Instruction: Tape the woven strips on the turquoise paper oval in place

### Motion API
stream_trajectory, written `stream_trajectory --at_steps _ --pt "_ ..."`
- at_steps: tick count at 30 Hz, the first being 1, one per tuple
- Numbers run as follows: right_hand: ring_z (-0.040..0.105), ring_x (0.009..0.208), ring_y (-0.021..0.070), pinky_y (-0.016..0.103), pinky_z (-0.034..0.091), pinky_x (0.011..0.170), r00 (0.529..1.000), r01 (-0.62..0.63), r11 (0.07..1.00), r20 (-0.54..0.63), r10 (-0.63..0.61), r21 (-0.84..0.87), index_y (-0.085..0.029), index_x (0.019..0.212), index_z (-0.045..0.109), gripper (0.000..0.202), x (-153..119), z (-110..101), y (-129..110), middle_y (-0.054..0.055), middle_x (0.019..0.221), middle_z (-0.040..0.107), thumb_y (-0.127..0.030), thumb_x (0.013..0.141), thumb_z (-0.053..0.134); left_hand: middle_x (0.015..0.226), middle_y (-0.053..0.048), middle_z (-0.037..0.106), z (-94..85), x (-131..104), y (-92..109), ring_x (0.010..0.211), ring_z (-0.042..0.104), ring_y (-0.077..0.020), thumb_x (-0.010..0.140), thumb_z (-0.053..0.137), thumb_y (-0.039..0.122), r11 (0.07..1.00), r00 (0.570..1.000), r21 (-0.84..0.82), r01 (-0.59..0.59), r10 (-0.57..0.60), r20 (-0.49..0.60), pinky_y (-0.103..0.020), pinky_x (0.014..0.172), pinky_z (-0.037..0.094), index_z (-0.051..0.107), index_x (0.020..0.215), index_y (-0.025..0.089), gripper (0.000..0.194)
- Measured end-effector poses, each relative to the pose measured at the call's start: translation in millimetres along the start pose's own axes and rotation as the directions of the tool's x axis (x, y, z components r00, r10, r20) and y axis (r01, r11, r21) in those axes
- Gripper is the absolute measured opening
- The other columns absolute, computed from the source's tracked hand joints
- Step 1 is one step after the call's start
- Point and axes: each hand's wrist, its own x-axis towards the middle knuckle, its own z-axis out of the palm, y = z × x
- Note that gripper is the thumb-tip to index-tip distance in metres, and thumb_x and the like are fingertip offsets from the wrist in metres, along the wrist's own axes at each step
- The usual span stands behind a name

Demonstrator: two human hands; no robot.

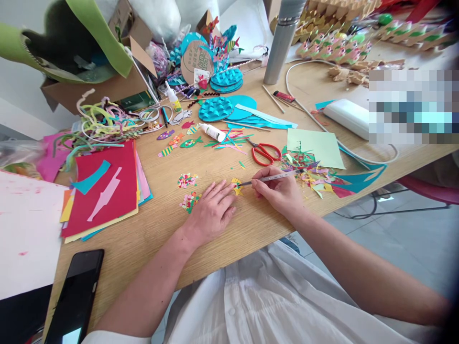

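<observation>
My right hand [278, 191] grips a slim pen [274, 177], its dark tip pointing left at a small yellow paper fish [237, 186]. Green spots show on the fish, which lies flat on the table between my hands. My left hand [213, 208] rests flat, fingers stretched out, with the fingertips beside the fish. Partly under that hand is a pile of tiny paper bits [188, 202], and a second pile [187, 180] lies just beyond it. Several finished-looking paper fish [191, 142] are spread farther back, next to a white glue bottle [212, 132].
Red-handled scissors [265, 154] and paper scraps [315, 177] lie to the right, near a pale green sheet [315, 145]. Coloured paper [103, 191] is stacked on the left, above a phone [75, 296]. A grey flask [283, 43] stands at the back. A white cable [304, 107] curves across the right.
</observation>
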Motion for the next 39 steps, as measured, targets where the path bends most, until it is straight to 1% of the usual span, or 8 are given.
stream_trajectory --at_steps 8,13,22,26,29,34,36,39 --pt "0.051 0.045 0.0114 0.024 0.039 0.043 1.000 -0.021 1.000 0.019 0.021 0.004 -0.021 0.075 0.057 0.022 0.7 0.2 0.1 -0.003 0.054 0.054 -0.035 0.073 0.073 0.143 -0.011 0.054 0.1 -0.3 -0.2 0.142 0.038 -0.0256 0.096 0.045 0.025 1.000 1.000 -0.010 0.007 -0.007 0.006 -0.051 0.117 0.033 0.062 0.117 0.015 0.028" --pt "0.052 0.046 0.0119 0.024 0.038 0.041 0.998 -0.030 0.999 0.050 0.029 0.019 -0.021 0.077 0.056 0.023 -0.7 -0.8 1.5 -0.003 0.054 0.053 -0.039 0.077 0.070 0.142 -0.010 0.055 -0.6 -0.5 0.7 0.142 0.037 -0.0268 0.097 0.045 0.026 1.000 1.000 0.003 0.010 -0.010 0.014 -0.051 0.117 0.033 0.062 0.116 0.015 0.028" --pt "0.052 0.045 0.0116 0.023 0.041 0.041 0.999 -0.032 0.999 0.045 0.031 0.025 -0.021 0.078 0.054 0.018 -0.8 -0.5 -0.2 -0.004 0.055 0.054 -0.033 0.077 0.068 0.140 -0.011 0.057 -3.2 0.9 2.3 0.141 0.038 -0.0281 0.096 0.047 0.029 1.000 1.000 -0.006 0.017 -0.017 0.021 -0.052 0.116 0.034 0.064 0.119 0.017 0.031" --pt "0.054 0.045 0.0114 0.022 0.043 0.041 0.996 -0.060 0.998 0.063 0.058 0.031 -0.020 0.074 0.054 0.018 0.4 -2.8 -2.9 -0.003 0.054 0.057 -0.031 0.075 0.068 0.139 -0.011 0.058 -3.7 0.8 1.5 0.141 0.039 -0.0277 0.096 0.047 0.029 1.000 1.000 -0.014 0.021 -0.021 0.016 -0.051 0.116 0.034 0.065 0.118 0.017 0.031" --pt "0.054 0.043 0.0111 0.022 0.043 0.041 0.989 -0.115 0.993 0.099 0.110 0.041 -0.019 0.072 0.054 0.018 5.4 -5.0 -8.0 -0.002 0.052 0.059 -0.030 0.073 0.069 0.140 -0.010 0.057 -3.2 0.4 0.0 0.140 0.040 -0.0272 0.096 0.047 0.030 1.000 1.000 -0.027 0.016 -0.015 0.017 -0.052 0.116 0.033 0.065 0.118 0.017 0.031" --pt "0.054 0.042 0.0112 0.022 0.046 0.038 0.961 -0.192 0.980 0.212 0.177 0.056 -0.018 0.072 0.056 0.024 16.5 -3.9 -13.6 -0.002 0.050 0.059 -0.033 0.069 0.074 0.140 -0.009 0.057 -3.0 0.2 -2.8 0.140 0.040 -0.0253 0.096 0.047 0.029 0.998 1.000 -0.065 0.014 -0.013 0.015 -0.052 0.116 0.034 0.065 0.117 0.018 0.029" --pt "0.053 0.040 0.0108 0.021 0.045 0.037 0.966 -0.179 0.983 0.199 0.168 0.036 -0.018 0.072 0.056 0.023 17.8 -2.3 -11.9 -0.003 0.048 0.059 -0.032 0.068 0.074 0.140 -0.009 0.057 -3.4 0.4 -3.3 0.140 0.040 -0.0252 0.096 0.047 0.029 0.997 1.000 -0.076 0.016 -0.015 0.016 -0.052 0.116 0.034 0.065 0.116 0.018 0.029" --pt "0.052 0.038 0.0107 0.021 0.044 0.036 0.982 -0.141 0.990 0.130 0.138 0.012 -0.019 0.071 0.053 0.019 15.7 -0.5 -6.9 -0.004 0.047 0.057 -0.028 0.070 0.071 0.140 -0.010 0.057 -4.3 0.8 -3.2 0.140 0.040 -0.0257 0.096 0.048 0.029 0.996 1.000 -0.083 0.015 -0.014 0.018 -0.053 0.116 0.034 0.064 0.116 0.018 0.028"
